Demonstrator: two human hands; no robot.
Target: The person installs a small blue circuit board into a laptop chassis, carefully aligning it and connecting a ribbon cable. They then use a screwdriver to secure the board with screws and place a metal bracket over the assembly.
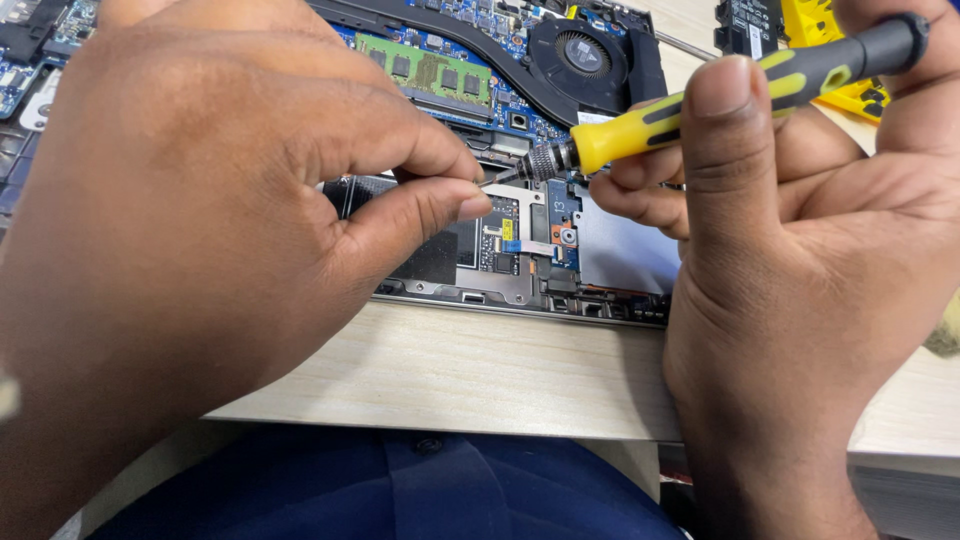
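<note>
Pale counter (480,370) edge nearest; right hand (800,260) closed round yellow screwdriver (720,95), left hand (200,190) pinching at its tip, likely seating tiny screw; opened laptop (500,90) beyond; next needs steady alignment

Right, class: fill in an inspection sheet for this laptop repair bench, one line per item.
Surface: pale wood-grain table, bare strip at its near edge.
Job's things: opened laptop with fan, memory module and circuit boards exposed; yellow and black screwdriver, tip at the left fingertips.
Clutter: yellow object at the top right, partly hidden.
Fingers: left hand pinching at the tip; right hand gripping the screwdriver.
Cables: flat ribbon cable on the board.
Surroundings: dark blue clothing below the table edge.
</note>
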